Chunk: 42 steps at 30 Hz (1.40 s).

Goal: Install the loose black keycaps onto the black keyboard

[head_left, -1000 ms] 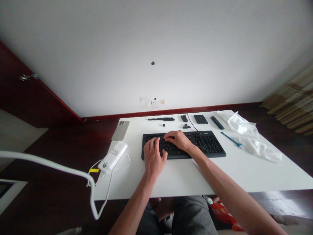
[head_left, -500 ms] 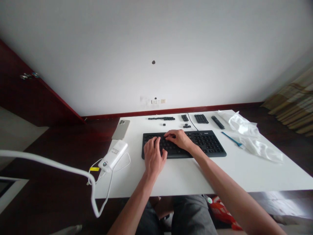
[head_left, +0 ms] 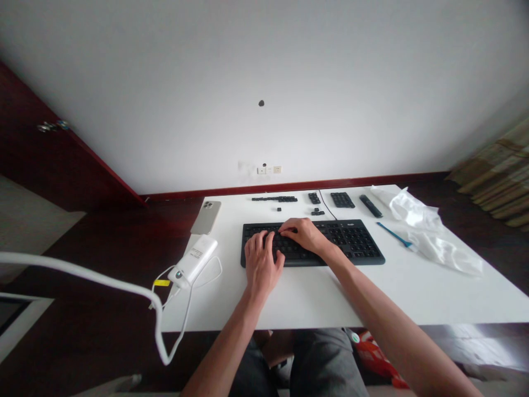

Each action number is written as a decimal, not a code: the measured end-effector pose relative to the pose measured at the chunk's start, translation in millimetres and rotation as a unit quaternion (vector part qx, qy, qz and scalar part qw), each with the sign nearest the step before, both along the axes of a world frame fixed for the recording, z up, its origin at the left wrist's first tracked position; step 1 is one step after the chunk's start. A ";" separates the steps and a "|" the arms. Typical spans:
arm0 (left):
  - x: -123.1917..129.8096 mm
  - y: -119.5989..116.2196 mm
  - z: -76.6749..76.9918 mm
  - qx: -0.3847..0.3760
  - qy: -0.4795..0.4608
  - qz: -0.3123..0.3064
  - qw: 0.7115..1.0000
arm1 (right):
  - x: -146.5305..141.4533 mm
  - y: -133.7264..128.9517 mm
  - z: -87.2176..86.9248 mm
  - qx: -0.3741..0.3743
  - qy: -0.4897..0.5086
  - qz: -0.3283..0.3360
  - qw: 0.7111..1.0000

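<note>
A black keyboard [head_left: 360,242] lies flat on the white table, its cable running to the back. Over its left end rests my left hand [head_left: 263,264], fingers spread and bent, fingertips touching the keys. My right hand [head_left: 305,234] reaches in from the right, with thumb and index finger pinched together at the upper left keys. Whatever is between those fingertips is too small to make out. Behind the keyboard, loose black keycaps lie in a long row [head_left: 275,199], a small block [head_left: 314,198], a larger block [head_left: 343,199] and a little cluster [head_left: 317,212]. One single keycap [head_left: 279,209] sits apart.
On the left are a phone [head_left: 205,217] and a white power bank [head_left: 198,255] with a white cable hanging past the table edge. To the right lie a black remote-like object [head_left: 371,205], a blue brush [head_left: 394,235] and crumpled clear plastic [head_left: 448,251].
The view has shifted very slightly. Both hands stay at the same spots on the keyboard, and the loose keycaps have not moved.
</note>
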<state>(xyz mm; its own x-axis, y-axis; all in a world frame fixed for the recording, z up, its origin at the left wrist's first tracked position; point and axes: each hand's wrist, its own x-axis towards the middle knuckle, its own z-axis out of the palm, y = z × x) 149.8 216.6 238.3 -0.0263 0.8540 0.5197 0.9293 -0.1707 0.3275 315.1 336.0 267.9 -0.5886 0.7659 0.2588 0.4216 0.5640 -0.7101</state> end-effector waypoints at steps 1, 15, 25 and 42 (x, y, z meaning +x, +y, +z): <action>0.0 0.0 -0.2 0.001 0.000 0.000 1.000 | 0.0 0.0 -0.4 0.001 0.000 0.003 1.000; 4.3 -1.1 0.8 -0.014 0.031 -0.032 0.999 | 3.3 4.2 -7.2 -0.016 -0.005 -0.007 1.000; 11.0 -1.1 2.7 -0.048 0.084 -0.083 0.992 | 12.5 8.3 0.1 -0.008 0.046 -0.073 0.996; 8.9 -0.9 -3.3 -0.059 0.108 -0.079 0.989 | -74.0 17.3 36.8 -0.430 0.336 0.010 0.838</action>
<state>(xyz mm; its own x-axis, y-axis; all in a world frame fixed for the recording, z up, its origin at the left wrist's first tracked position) 158.7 215.8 235.0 0.2126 0.8940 0.3943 0.9450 -0.2909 0.1499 241.1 353.4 304.7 -0.5458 0.8312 -0.1056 -0.2394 -0.2754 -0.9310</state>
